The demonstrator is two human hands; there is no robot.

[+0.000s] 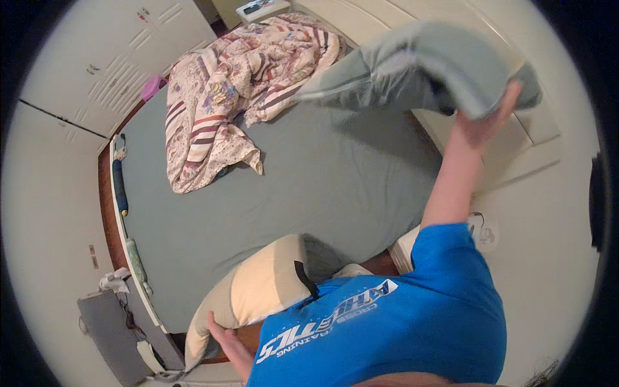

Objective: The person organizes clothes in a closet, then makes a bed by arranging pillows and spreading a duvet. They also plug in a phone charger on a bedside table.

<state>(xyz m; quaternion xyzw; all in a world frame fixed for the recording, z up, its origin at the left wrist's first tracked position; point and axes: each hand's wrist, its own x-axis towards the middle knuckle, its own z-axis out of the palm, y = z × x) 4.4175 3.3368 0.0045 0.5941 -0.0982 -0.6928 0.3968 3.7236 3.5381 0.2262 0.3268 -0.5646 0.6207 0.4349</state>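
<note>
My right hand (491,121) is raised at the upper right, gripping one end of a grey-green pillow (420,63). The pillow is bent and blurred, and hangs above the bed with its shadow on the sheet. Low on the left, my left hand (223,334) grips the edge of a cream and beige pillow (266,275) near my body. Part of that hand is hidden behind the pillow. A fitted grey-green sheet (300,193) covers the mattress. On its far side, a patterned quilt (208,121) with stripes and flowers lies rumpled in a heap.
White wardrobes (121,53) line the far left. A white headboard (377,19) runs behind the bed at the upper right. Rolled dark blue fabric (119,186) lies along the bed's foot edge. A grey bench (111,334) and a white nightstand (261,12) stand beside the bed.
</note>
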